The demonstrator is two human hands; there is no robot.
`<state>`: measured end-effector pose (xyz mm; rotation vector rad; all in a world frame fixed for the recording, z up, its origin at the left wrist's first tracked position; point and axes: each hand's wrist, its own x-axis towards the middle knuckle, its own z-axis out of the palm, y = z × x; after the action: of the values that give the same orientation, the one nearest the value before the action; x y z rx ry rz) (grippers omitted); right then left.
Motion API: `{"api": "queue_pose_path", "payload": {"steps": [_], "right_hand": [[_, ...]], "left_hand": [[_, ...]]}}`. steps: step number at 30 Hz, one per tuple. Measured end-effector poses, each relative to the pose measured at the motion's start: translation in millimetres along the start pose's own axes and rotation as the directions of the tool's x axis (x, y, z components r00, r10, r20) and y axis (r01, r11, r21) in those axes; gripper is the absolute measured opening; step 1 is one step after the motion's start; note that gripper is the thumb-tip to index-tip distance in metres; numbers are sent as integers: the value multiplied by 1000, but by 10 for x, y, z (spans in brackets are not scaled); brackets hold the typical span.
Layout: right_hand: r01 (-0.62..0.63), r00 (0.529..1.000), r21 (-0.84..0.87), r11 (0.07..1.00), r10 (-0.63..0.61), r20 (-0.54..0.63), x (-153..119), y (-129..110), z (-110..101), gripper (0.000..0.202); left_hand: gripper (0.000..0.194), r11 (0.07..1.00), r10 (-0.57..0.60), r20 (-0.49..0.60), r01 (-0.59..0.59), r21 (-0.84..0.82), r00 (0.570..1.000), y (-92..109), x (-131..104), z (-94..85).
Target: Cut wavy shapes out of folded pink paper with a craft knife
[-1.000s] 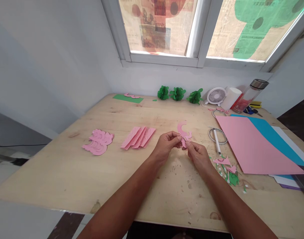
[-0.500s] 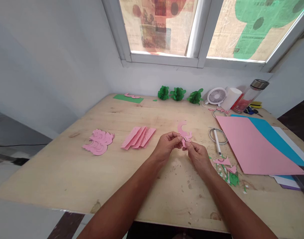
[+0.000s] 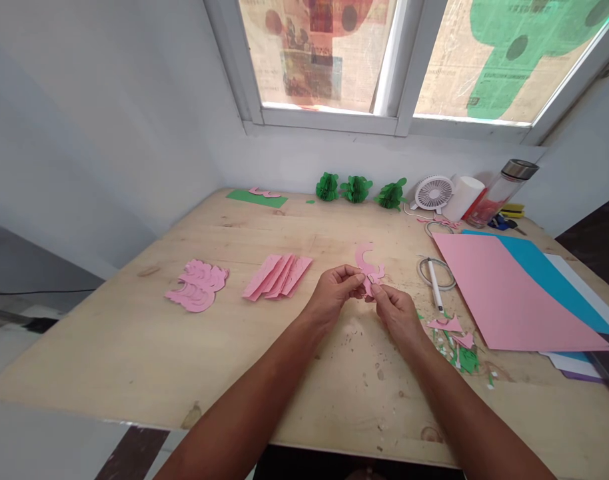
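Note:
A curved pink paper cutout is pinched between both hands above the middle of the table. My left hand grips its left side between thumb and fingers. On the lower right of the same piece, the thumb and forefinger of my right hand are closed. The cutout's upper end curls away from me in a hook shape; its lower part is partly covered by my fingertips. To the left lie several folded pink paper strips and, farther left, a stack of scalloped pink cutouts.
Pink, blue and white sheets cover the right side. Near them lie a white pen-like tool on a coiled cable and paper scraps. Along the wall stand green paper ornaments, a small fan and a glass bottle.
Almost nothing differs. Both hands stay in place on the pink cutout, with only a tiny shift at the fingertips.

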<state>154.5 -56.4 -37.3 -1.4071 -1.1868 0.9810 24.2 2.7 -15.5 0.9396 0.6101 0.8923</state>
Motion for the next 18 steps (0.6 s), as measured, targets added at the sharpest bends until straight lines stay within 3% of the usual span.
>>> {"api": "queue_pose_path", "payload": {"steps": [18], "right_hand": [[16, 1000, 1, 1000, -16, -21, -11, 2, 20, 40]], "left_hand": [[19, 1000, -8, 5, 8, -8, 1000, -3, 1, -1]]}}
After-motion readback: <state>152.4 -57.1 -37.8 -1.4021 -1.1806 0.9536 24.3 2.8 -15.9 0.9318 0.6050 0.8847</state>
